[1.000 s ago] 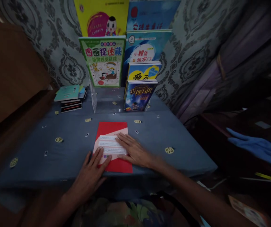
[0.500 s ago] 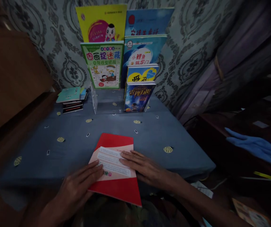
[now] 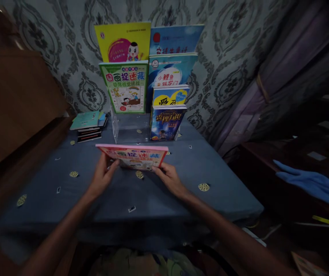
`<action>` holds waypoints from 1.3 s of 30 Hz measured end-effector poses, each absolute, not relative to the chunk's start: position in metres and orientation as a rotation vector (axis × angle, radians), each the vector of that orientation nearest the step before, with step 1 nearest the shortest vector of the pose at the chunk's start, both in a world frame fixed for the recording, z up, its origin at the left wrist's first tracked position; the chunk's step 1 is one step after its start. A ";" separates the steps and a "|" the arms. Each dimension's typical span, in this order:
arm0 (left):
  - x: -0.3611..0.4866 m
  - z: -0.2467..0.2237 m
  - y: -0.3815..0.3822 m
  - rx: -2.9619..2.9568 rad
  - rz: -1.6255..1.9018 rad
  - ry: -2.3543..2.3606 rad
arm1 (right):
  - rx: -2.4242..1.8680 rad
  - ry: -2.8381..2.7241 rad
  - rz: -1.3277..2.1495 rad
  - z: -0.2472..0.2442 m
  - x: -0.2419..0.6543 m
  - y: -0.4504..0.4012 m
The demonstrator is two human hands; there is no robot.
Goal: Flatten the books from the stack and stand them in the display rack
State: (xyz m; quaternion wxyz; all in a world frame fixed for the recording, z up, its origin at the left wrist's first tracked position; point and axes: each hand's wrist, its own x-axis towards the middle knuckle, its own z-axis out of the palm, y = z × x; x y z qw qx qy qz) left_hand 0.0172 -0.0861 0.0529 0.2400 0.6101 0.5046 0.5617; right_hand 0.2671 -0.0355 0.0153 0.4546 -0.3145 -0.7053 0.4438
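Between my two hands a red picture book (image 3: 135, 155) is held up over the table, its illustrated cover tilted toward me and its pink edge on top. My left hand (image 3: 104, 170) grips the lower left corner, thumb on the cover. On the lower right side my right hand (image 3: 167, 176) pinches it the same way, fingers behind. Just beyond stands a clear acrylic stand (image 3: 130, 128). A green picture book (image 3: 127, 88) rests in its left column, in front of a yellow book (image 3: 122, 40). A dark blue book (image 3: 167, 122) fills the lowest right tier.
Behind that one are a yellow-and-blue book (image 3: 170, 96) and blue books (image 3: 173, 71). A stack of small books (image 3: 86, 120) lies left of the stand on the blue tablecloth (image 3: 210, 165). Off to the right is a blue glove (image 3: 311, 182); a brown box (image 3: 17, 103) stands left.
The red book was lying back cover up near the table's front edge under both hands. Now it is lifted, turned to its front cover and moved forward toward the stand.
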 end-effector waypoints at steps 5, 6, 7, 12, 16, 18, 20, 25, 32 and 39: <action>0.014 0.048 -0.058 1.652 1.545 1.306 | -0.786 -1.572 1.188 0.018 0.253 -0.024; 0.013 0.049 -0.054 1.633 1.541 1.293 | -0.788 -1.545 1.212 0.017 0.252 -0.022; 0.011 0.049 -0.051 1.604 1.525 1.287 | -0.788 -1.518 1.238 0.015 0.250 -0.020; -0.001 0.027 -0.039 1.460 1.303 1.394 | -0.944 -1.599 1.182 -0.004 0.249 -0.011; -0.006 0.008 -0.047 1.825 0.844 1.844 | -1.306 -1.975 0.739 -0.014 0.257 -0.009; -0.003 0.008 -0.054 2.005 0.545 2.045 | -1.389 -2.136 0.552 -0.014 0.260 -0.010; 0.002 0.011 -0.060 2.109 0.364 2.137 | -1.425 -2.228 0.456 -0.011 0.260 -0.013; 0.008 0.010 -0.053 2.409 0.258 2.172 | -1.501 -2.332 0.336 0.000 0.256 -0.018; -0.002 -0.005 -0.021 2.494 0.342 2.083 | -1.334 -2.501 0.205 0.014 0.241 -0.013; -0.006 -0.011 -0.011 2.476 0.418 2.099 | -0.949 -2.652 0.335 0.012 0.191 0.005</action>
